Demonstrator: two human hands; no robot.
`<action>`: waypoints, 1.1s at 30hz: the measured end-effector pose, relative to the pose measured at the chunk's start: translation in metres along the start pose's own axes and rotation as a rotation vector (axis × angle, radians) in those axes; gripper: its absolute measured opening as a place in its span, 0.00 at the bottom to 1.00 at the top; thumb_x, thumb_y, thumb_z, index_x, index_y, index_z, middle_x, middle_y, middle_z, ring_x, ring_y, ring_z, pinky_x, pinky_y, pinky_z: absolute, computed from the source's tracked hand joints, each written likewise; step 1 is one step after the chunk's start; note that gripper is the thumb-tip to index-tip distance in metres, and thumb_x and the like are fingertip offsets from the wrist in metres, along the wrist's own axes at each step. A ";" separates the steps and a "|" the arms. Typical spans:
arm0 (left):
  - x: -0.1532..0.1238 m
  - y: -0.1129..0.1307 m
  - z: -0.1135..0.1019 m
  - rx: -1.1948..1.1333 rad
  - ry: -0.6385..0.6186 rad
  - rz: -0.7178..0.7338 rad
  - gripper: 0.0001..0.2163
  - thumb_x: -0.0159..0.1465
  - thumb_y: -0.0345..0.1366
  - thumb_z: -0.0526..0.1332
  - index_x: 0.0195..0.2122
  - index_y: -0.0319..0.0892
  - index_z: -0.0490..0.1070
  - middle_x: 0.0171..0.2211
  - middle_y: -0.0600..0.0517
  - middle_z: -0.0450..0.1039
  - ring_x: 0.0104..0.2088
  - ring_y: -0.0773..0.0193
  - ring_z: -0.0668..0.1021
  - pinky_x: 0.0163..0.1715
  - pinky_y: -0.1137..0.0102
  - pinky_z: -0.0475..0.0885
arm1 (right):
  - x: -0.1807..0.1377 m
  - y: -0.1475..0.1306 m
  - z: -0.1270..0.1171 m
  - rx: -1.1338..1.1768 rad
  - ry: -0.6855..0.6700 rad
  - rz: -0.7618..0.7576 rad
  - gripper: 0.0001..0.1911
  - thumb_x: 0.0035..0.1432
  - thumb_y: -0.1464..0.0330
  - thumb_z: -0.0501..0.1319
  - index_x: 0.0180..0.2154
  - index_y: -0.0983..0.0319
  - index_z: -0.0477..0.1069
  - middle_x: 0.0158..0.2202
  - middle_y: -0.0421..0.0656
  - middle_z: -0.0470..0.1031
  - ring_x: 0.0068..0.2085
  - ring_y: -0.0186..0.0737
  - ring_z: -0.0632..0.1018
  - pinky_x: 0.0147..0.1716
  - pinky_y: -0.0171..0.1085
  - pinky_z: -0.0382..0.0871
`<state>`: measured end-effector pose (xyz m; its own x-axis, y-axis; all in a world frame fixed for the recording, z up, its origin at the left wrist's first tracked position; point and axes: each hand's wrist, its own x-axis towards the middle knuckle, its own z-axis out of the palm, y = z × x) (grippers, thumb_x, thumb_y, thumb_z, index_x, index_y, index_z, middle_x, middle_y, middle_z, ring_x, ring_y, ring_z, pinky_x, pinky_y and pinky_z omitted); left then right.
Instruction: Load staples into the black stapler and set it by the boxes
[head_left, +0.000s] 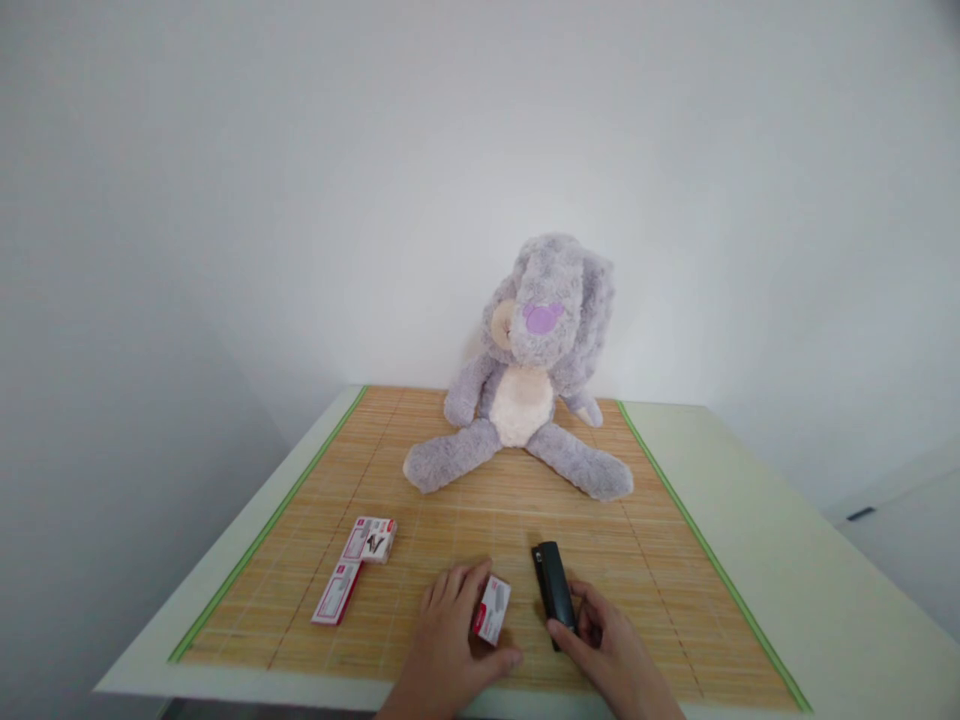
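My left hand (pixel 452 637) rests low on the mat, its thumb and index finger curled round a small red-and-white box (pixel 493 609) that looks like a staple box. To the right, a black stapler (pixel 555 587) lies lengthwise on the mat. My right hand (pixel 611 647) has its thumb and fingers closed on the stapler's near end. Some of its fingertips are hidden behind the stapler. Further left lie a white box with a stapler picture (pixel 379 541) and flat white-and-magenta packs (pixel 337 592) touching it.
A grey plush toy (pixel 450 456) with a purple nose sits at the back of the bamboo mat (pixel 420 520), against the white wall (pixel 337 200). Green edging runs along the mat's sides. The pale tabletop (pixel 780 540) extends past it on the right.
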<state>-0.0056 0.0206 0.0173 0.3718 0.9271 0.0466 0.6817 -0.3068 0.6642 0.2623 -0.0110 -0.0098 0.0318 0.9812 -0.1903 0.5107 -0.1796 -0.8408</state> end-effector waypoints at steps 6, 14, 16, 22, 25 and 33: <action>0.007 0.006 -0.020 -0.041 -0.137 0.006 0.36 0.44 0.41 0.78 0.55 0.54 0.71 0.55 0.51 0.71 0.55 0.50 0.71 0.54 0.61 0.64 | -0.007 0.006 -0.002 0.013 -0.126 -0.016 0.40 0.52 0.63 0.68 0.66 0.60 0.61 0.29 0.35 0.71 0.31 0.39 0.74 0.32 0.35 0.65; 0.019 0.021 -0.002 0.009 -0.104 -0.010 0.40 0.36 0.49 0.81 0.52 0.51 0.71 0.52 0.51 0.71 0.53 0.50 0.71 0.52 0.62 0.61 | -0.008 0.005 -0.001 -0.083 -0.105 -0.056 0.37 0.53 0.68 0.63 0.65 0.59 0.61 0.30 0.35 0.72 0.31 0.39 0.76 0.33 0.36 0.65; 0.019 0.020 -0.004 -0.011 -0.143 0.027 0.40 0.37 0.47 0.81 0.54 0.54 0.71 0.53 0.53 0.70 0.53 0.51 0.71 0.52 0.63 0.61 | -0.008 0.005 -0.001 -0.091 -0.120 -0.042 0.38 0.53 0.68 0.63 0.65 0.59 0.60 0.30 0.35 0.73 0.31 0.39 0.76 0.33 0.35 0.65; 0.022 0.025 -0.002 -0.003 -0.120 0.030 0.34 0.42 0.44 0.80 0.52 0.54 0.73 0.51 0.53 0.71 0.53 0.51 0.71 0.52 0.62 0.62 | -0.009 -0.007 0.004 -0.144 -0.110 -0.049 0.34 0.53 0.68 0.63 0.62 0.59 0.63 0.30 0.35 0.73 0.31 0.39 0.76 0.32 0.35 0.64; 0.022 0.028 0.002 -0.005 -0.091 0.032 0.30 0.45 0.45 0.78 0.49 0.52 0.73 0.50 0.52 0.71 0.53 0.51 0.71 0.52 0.61 0.62 | -0.009 -0.015 0.012 -0.168 -0.102 -0.051 0.35 0.52 0.69 0.64 0.62 0.59 0.63 0.30 0.36 0.74 0.31 0.39 0.76 0.32 0.35 0.64; 0.025 0.025 0.011 0.016 -0.110 0.029 0.34 0.43 0.48 0.79 0.52 0.55 0.72 0.51 0.53 0.71 0.54 0.50 0.70 0.52 0.61 0.60 | -0.008 -0.009 0.014 -0.115 -0.127 -0.062 0.35 0.54 0.68 0.61 0.64 0.59 0.61 0.32 0.38 0.74 0.33 0.40 0.76 0.34 0.35 0.66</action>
<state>0.0277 0.0336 0.0274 0.4575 0.8890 -0.0170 0.6792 -0.3371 0.6520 0.2455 -0.0185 -0.0077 -0.1077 0.9720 -0.2088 0.6032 -0.1031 -0.7909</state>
